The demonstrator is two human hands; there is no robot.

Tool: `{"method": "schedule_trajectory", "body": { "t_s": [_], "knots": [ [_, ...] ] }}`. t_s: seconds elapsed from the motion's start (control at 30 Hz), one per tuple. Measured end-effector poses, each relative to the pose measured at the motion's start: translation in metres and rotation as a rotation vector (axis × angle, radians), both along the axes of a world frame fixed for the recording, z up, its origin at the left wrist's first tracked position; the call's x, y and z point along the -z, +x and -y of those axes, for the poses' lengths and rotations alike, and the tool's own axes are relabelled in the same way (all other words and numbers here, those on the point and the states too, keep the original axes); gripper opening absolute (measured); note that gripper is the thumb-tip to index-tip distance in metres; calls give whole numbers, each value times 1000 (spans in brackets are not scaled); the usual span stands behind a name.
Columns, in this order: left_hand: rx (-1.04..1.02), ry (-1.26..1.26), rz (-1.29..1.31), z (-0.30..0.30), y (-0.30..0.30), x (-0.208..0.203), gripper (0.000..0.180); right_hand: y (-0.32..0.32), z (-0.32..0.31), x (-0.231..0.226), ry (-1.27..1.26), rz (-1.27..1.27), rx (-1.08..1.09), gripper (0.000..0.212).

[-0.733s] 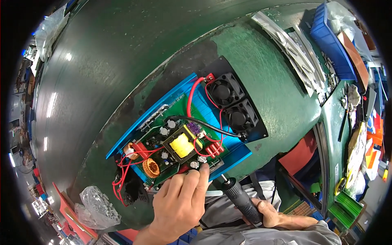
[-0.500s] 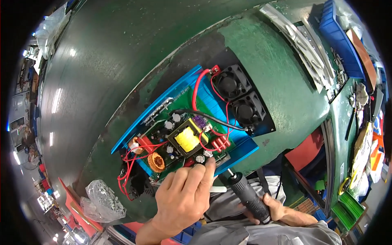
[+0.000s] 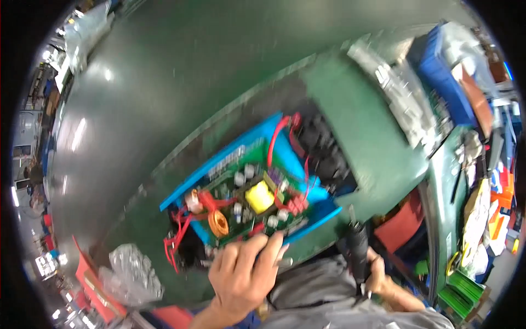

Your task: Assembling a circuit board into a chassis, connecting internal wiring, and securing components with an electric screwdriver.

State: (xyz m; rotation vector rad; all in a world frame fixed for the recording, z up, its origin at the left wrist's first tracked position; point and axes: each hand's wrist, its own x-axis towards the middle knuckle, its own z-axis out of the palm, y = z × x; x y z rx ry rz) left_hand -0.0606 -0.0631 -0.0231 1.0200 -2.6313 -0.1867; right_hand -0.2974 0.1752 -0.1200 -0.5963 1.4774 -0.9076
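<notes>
A blue metal housing [image 3: 193, 185] lies slantwise on the green bench, holding a circuit board with a yellow-wrapped transformer [image 3: 259, 197] and a copper toroid coil [image 3: 218, 223]. My left hand [image 3: 241, 274] is closed at its near edge, fingers curled over the side wall. A short pale rod [image 3: 285, 262] sticks out beside my thumb; its other end is hidden. My right hand [image 3: 377, 271] grips a black electric screwdriver [image 3: 357, 247], bit pointing up and away, apart from the housing. Two black fans [image 3: 323, 148] on a panel are wired to the housing.
Bundled metal strips [image 3: 392, 90] and a blue bin [image 3: 441, 71] stand at the far right. A clear plastic bag [image 3: 131, 274] lies at the near left beside a red board [image 3: 96, 282]. Green trays [image 3: 461, 296] are at the lower right. Red wires [image 3: 174, 247] trail off the housing's left end.
The whole view has shifted and blurred. The screwdriver has moved right, away from the housing's near edge, and its bit now points more upright. My left hand stays at the near edge.
</notes>
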Motion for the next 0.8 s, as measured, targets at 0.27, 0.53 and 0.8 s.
{"method": "schedule_trajectory", "body": {
  "t_s": [0.27, 0.53, 0.8],
  "knots": [
    [-60, 102, -202, -24, -3, -4, 21, 19, 7, -22, 30, -59, 63, 51],
    [-102, 62, -268, -27, -3, -12, 20, 21, 6, -15, -98, -32, 134, 59],
    [-729, -149, -487, -53, 103, -7, 9, 21, 4, 16, -84, 134, 215, 67]
  ]
}}
